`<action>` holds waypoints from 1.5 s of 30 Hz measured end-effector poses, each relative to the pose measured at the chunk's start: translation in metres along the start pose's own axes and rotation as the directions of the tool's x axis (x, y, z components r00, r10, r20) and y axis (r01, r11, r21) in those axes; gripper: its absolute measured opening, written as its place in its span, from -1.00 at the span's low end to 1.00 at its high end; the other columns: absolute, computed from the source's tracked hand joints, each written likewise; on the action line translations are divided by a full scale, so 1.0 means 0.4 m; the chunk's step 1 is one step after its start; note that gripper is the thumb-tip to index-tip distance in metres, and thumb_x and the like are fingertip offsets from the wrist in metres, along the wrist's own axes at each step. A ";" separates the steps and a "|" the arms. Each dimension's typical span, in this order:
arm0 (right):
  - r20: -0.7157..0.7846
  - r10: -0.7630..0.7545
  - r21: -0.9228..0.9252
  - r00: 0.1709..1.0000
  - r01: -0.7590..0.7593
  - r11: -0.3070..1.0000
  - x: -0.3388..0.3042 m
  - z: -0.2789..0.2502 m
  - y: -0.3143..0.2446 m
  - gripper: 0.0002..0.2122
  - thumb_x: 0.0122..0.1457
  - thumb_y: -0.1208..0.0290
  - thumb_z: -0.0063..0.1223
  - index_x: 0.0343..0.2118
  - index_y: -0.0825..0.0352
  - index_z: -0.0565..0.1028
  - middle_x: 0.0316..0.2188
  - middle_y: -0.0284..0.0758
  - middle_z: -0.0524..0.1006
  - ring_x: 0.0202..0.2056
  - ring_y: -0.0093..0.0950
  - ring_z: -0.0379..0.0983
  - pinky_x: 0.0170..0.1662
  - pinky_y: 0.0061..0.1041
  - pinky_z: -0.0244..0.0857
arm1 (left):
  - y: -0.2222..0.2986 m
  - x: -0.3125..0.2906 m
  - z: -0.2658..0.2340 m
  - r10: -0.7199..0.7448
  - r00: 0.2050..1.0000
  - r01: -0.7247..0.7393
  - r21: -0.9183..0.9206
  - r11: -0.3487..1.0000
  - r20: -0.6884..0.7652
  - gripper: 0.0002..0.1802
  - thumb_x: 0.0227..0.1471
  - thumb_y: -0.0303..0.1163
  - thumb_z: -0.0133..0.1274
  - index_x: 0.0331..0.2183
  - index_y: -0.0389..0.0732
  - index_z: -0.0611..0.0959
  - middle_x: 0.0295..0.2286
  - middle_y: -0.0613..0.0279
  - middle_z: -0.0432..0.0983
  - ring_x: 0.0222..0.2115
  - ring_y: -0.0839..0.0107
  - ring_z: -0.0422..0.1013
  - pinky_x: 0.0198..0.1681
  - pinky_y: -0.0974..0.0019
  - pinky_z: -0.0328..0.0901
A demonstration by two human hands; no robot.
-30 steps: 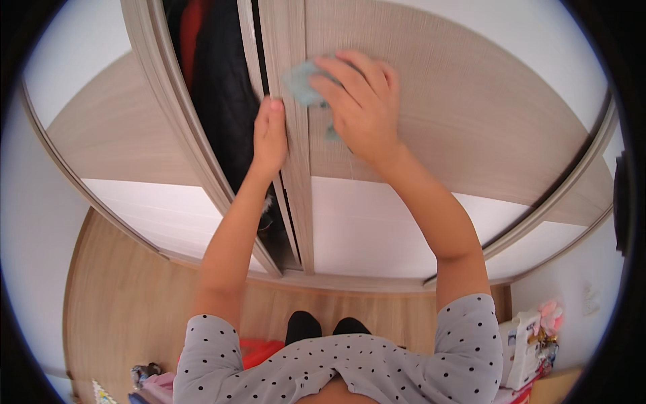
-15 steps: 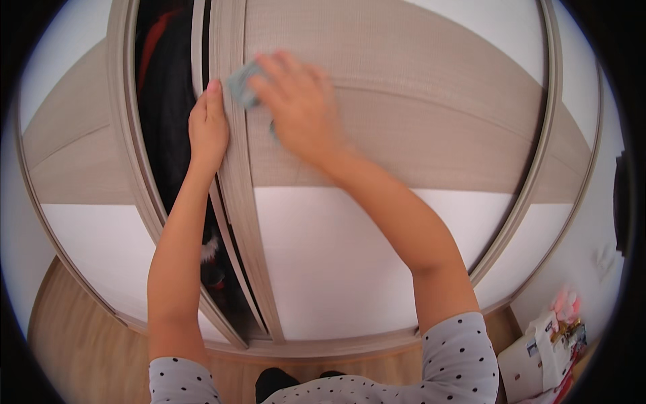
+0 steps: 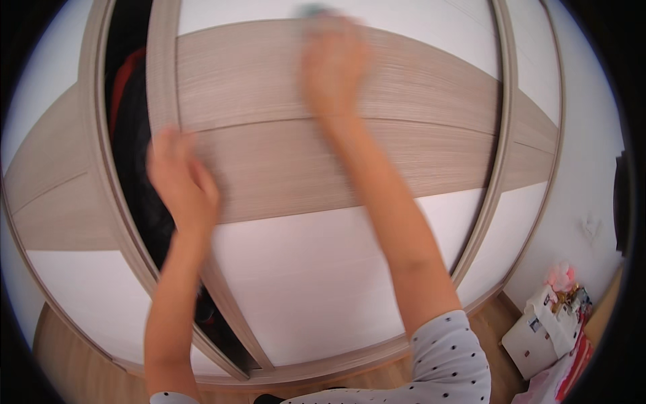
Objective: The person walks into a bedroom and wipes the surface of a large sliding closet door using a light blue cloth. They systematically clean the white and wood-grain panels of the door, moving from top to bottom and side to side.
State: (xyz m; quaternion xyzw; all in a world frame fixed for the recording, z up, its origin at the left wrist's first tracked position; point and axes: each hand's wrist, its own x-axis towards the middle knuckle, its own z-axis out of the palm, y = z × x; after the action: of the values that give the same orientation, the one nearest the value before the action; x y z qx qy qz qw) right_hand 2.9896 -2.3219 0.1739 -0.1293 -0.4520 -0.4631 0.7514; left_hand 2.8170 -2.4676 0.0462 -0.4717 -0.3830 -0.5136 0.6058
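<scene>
My right hand (image 3: 336,64), smeared by motion, presses a small blue-green cloth (image 3: 315,11) to the front of a sliding wardrobe door (image 3: 269,145). The cloth shows only in part past my fingertips, where the wood-grain band meets the upper white panel. My left hand (image 3: 183,178) lies over the door's left upright edge, beside the dark gap. Its fingers are blurred, but the thumb stands apart from them, and I see nothing held in it.
Dark clothes (image 3: 138,155) and a red piece (image 3: 124,81) hang in the narrow opening left of the door. At lower right stands a white box-like cabinet (image 3: 531,347) with pink flowers (image 3: 560,276) by it. Wooden floor (image 3: 74,350) runs along the wardrobe's foot.
My right hand has moved up and rightward with the cloth, from the door's left edge to the upper panel. My left hand sits lower along the edge, and the view has shifted.
</scene>
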 end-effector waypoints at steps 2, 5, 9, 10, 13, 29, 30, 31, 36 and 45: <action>0.162 -0.175 0.308 0.971 0.119 0.944 -0.013 -0.008 -0.219 -0.66 -0.06 0.46 -0.04 -0.16 0.39 0.46 -0.10 -0.10 0.42 0.00 -0.11 0.27 0.05 -0.03 0.09 | 0.124 -0.080 -0.021 0.183 0.965 -0.113 -0.333 0.936 0.188 -0.55 -0.07 -0.60 0.00 -0.06 -0.22 0.46 0.00 -0.09 0.29 0.12 -0.02 0.12 0.16 -0.04 -0.01; 0.094 -0.353 0.512 0.931 0.259 0.819 -0.045 -0.048 -0.261 -0.76 -0.02 0.48 -0.01 -0.23 0.23 0.49 -0.05 -0.22 0.42 0.04 -0.24 0.26 0.04 -0.15 0.11 | 0.206 -0.192 -0.013 0.140 0.940 0.021 -0.460 0.888 0.312 -0.52 -0.08 -0.43 0.08 -0.03 -0.13 0.48 0.08 0.00 0.23 0.17 0.01 0.04 0.19 -0.07 -0.07; 0.127 -0.238 0.418 0.963 0.166 0.893 0.004 -0.041 -0.040 -0.75 -0.01 0.49 -0.06 -0.23 0.23 0.51 -0.08 -0.20 0.43 0.03 -0.27 0.29 0.05 -0.20 0.15 | 0.092 -0.220 -0.030 0.258 0.809 -0.163 -0.220 0.962 0.528 -0.47 -0.09 -0.28 0.11 0.00 -0.06 0.49 0.14 0.12 0.16 0.19 0.03 0.01 0.19 -0.07 -0.09; 0.105 -0.172 0.154 0.979 0.155 0.976 0.022 -0.052 0.035 -0.76 0.01 0.50 -0.06 -0.23 0.23 0.51 -0.10 -0.18 0.44 -0.03 -0.23 0.33 0.00 -0.22 0.18 | 0.085 -0.219 -0.036 0.261 0.806 -0.171 -0.214 0.962 0.532 -0.46 -0.09 -0.25 0.11 0.00 -0.05 0.48 0.15 0.15 0.15 0.19 0.03 0.00 0.20 -0.07 -0.09; 0.051 0.058 -0.096 0.997 -0.053 0.994 0.037 -0.134 0.327 -0.73 0.09 0.53 -0.10 -0.12 0.34 0.41 -0.10 -0.09 0.43 -0.03 -0.09 0.31 -0.01 -0.21 0.21 | 0.099 -0.223 -0.024 0.245 0.818 -0.120 -0.262 0.958 0.521 -0.48 -0.08 -0.32 0.09 0.00 -0.04 0.49 0.15 0.12 0.14 0.20 0.05 -0.01 0.20 -0.10 -0.11; 0.164 0.018 0.066 0.986 -0.029 0.997 -0.080 -0.200 0.479 -0.75 0.07 0.58 -0.08 -0.17 0.29 0.48 -0.04 -0.06 0.39 0.02 -0.10 0.28 0.01 -0.19 0.24 | 0.226 -0.369 0.035 0.273 0.809 -0.167 -0.243 0.956 0.520 -0.45 -0.15 -0.25 0.11 -0.02 -0.05 0.50 0.12 0.15 0.21 0.18 0.08 0.05 0.20 -0.15 -0.15; 0.130 0.118 -0.026 0.984 -0.115 0.993 -0.087 -0.225 0.552 -0.75 0.09 0.59 -0.12 -0.16 0.33 0.47 -0.03 -0.02 0.38 0.02 -0.07 0.27 0.00 -0.19 0.24 | 0.228 -0.372 0.040 0.272 0.813 -0.165 -0.246 0.955 0.514 -0.45 -0.15 -0.25 0.11 -0.02 -0.05 0.50 0.12 0.14 0.21 0.18 0.08 0.05 0.20 -0.15 -0.15; 0.120 0.221 -0.081 0.968 -0.212 0.974 -0.104 -0.242 0.601 -0.75 0.10 0.58 -0.14 -0.16 0.36 0.47 -0.04 0.00 0.37 0.01 -0.05 0.27 0.02 -0.17 0.21 | 0.229 -0.381 0.044 0.267 0.809 -0.154 -0.249 0.956 0.523 -0.45 -0.16 -0.26 0.12 -0.03 -0.06 0.50 0.12 0.13 0.21 0.18 0.06 0.05 0.20 -0.16 -0.15; 0.223 0.025 0.043 0.975 -0.036 0.998 -0.165 -0.235 0.383 -0.70 0.01 0.60 -0.11 -0.16 0.31 0.49 -0.05 -0.09 0.41 0.04 -0.06 0.24 0.12 -0.17 0.11 | 0.190 -0.418 0.049 0.277 0.795 -0.183 -0.222 0.958 0.540 -0.43 -0.17 -0.29 0.10 -0.02 -0.11 0.47 0.11 0.05 0.20 0.17 -0.03 0.03 0.20 -0.21 -0.18; 0.237 -0.028 0.080 0.971 0.010 0.997 -0.114 -0.235 0.695 -0.70 0.05 0.52 -0.07 -0.12 0.18 0.49 -0.01 -0.18 0.41 0.05 -0.17 0.27 0.07 -0.20 0.15 | 0.114 -0.440 0.024 0.279 0.795 -0.237 -0.147 0.960 0.539 -0.50 -0.05 -0.22 0.00 -0.02 -0.12 0.47 0.10 -0.02 0.22 0.17 -0.08 0.04 0.19 -0.25 -0.20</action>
State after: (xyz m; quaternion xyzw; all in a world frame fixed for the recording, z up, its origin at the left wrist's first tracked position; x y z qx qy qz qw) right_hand 3.2608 -2.2036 0.1476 -0.1500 -0.5579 -0.4334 0.6917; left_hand 2.8305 -2.4110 -0.1262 -0.6693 -0.4553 -0.2810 0.5155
